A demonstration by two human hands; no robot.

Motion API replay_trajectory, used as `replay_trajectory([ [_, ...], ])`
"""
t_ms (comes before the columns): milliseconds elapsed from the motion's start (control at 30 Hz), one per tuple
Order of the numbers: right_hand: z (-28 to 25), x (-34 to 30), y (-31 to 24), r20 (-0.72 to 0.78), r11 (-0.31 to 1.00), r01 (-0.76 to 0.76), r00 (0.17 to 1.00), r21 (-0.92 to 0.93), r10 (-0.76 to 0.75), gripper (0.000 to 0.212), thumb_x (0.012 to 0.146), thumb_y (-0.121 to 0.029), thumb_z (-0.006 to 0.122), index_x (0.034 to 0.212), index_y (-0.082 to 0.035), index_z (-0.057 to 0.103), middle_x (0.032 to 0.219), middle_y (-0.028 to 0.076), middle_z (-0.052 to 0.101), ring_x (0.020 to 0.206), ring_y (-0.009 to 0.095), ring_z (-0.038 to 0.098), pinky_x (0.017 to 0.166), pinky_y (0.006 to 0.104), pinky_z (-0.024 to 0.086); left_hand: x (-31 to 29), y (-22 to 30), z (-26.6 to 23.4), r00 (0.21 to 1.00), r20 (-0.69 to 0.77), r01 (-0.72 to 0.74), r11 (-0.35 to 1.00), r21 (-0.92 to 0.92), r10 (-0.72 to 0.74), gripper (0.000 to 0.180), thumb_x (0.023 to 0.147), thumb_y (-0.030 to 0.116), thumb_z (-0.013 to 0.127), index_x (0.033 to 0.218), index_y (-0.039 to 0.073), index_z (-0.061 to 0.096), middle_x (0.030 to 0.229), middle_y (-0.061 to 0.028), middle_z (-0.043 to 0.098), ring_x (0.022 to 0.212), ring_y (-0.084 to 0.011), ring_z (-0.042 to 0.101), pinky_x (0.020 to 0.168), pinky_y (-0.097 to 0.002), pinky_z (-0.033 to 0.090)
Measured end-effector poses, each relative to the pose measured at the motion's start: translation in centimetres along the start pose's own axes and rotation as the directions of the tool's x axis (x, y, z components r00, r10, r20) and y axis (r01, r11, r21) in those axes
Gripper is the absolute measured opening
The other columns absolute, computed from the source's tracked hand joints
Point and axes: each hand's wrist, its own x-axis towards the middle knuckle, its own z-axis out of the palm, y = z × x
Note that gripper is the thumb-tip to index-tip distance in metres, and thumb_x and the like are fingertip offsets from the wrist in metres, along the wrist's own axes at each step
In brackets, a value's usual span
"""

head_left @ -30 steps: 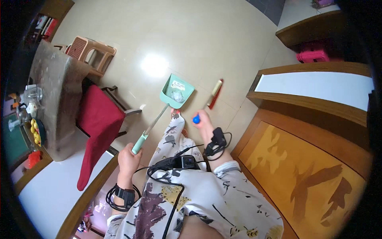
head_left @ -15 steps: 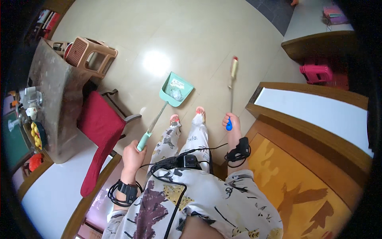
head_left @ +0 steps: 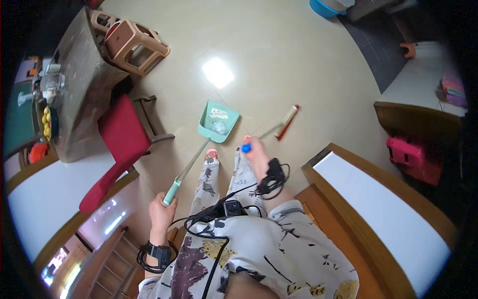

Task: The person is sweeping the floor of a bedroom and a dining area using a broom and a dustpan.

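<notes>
My left hand [head_left: 162,215] is closed round the green grip of a long-handled dustpan [head_left: 209,113]. Its mint-green pan lies on the floor ahead of my feet, with some crumpled clear plastic [head_left: 218,128] in it. My right hand [head_left: 256,153] wraps the blue-ended handle of a broom [head_left: 287,122], in front of my right leg. The broom's cream head with red bristles is right of the pan and apart from it, at or just above the floor. Part of the broom handle is blurred.
At left stand a red chair [head_left: 124,122], brown plastic stools [head_left: 137,47] and a stone-topped table [head_left: 82,94]. A wood-edged white ledge [head_left: 378,209] runs close on my right. Beyond it are a pink stool [head_left: 408,152] and a counter [head_left: 423,84]. A blue basin [head_left: 326,9] sits far off.
My right hand has swung left, toward my legs, and the broom head has come down and nearer, its bristles now showing. My view has shifted; the left hand keeps hold of the dustpan.
</notes>
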Motion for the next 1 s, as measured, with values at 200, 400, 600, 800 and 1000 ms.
replay_trajectory([
  [200, 6.2, 2.4, -5.6, 0.376, 0.726, -0.619, 0.776, 0.299, 0.507, 0.029, 0.081, -0.015, 0.048, 0.056, -0.014, 0.035, 0.046, 0.0, 0.034, 0.037, 0.014, 0.032, 0.036, 0.0286, 0.027, -2.5, 0.6, -0.1, 0.99, -0.119, 0.07, 0.994, -0.078, -0.079, 0.025, 0.071, 0.019, 0.068, 0.066, 0.001, 0.052, 0.056, -0.0172, 0.051, 0.052, -0.0317, 0.053, 0.051, -0.0382, 0.041],
  [400, 5.0, -3.9, -10.1, 0.183, 0.792, -0.578, 0.772, -0.194, 0.609, 0.033, 0.084, -0.017, 0.045, 0.053, -0.016, 0.032, 0.043, -0.003, 0.031, 0.035, 0.011, 0.031, 0.034, 0.0245, 0.023, -4.6, -4.1, 0.3, 0.929, -0.1, 0.275, 0.848, -0.453, -0.355, 0.022, 0.074, 0.017, 0.066, 0.07, -0.001, 0.055, 0.05, -0.0036, 0.046, 0.048, -0.014, 0.046, 0.046, -0.0315, 0.037],
  [600, 0.6, -7.3, -12.8, 0.268, 0.492, -0.806, 0.42, -0.33, 0.867, 0.023, 0.086, -0.02, 0.044, 0.065, -0.011, 0.044, 0.045, -0.005, 0.032, 0.035, 0.009, 0.031, 0.032, 0.0243, 0.022, -4.6, -2.9, -1.9, 0.835, 0.063, 0.417, 0.556, -0.719, -0.546, 0.019, 0.078, 0.017, 0.063, 0.076, -0.001, 0.056, 0.055, 0.0033, 0.046, 0.047, -0.0066, 0.04, 0.044, -0.0238, 0.031],
  [800, 1.6, -2.9, -13.7, 0.121, 0.255, -0.833, 0.225, -0.49, 0.967, 0.017, 0.087, -0.024, 0.045, 0.079, -0.009, 0.047, 0.047, -0.006, 0.035, 0.034, 0.005, 0.03, 0.03, 0.0218, 0.021, -4.1, -1.3, -0.5, 0.829, -0.011, 0.398, 0.603, -0.691, -0.56, 0.019, 0.077, 0.016, 0.063, 0.079, -0.002, 0.058, 0.057, 0.0014, 0.048, 0.052, -0.0053, 0.041, 0.045, -0.0242, 0.033],
  [1000, 7.1, 2.2, -16.6, -0.18, 0.058, -0.599, 0.329, -0.799, 0.927, 0.027, 0.083, -0.028, 0.049, 0.059, -0.019, 0.042, 0.044, -0.008, 0.039, 0.033, 0.005, 0.032, 0.029, 0.0202, 0.018, -5.5, -4.4, -2.3, 0.82, -0.125, 0.354, 0.667, -0.656, -0.558, 0.019, 0.077, 0.016, 0.063, 0.076, -0.002, 0.057, 0.057, 0.0013, 0.048, 0.054, -0.0061, 0.042, 0.048, -0.0255, 0.035],
])
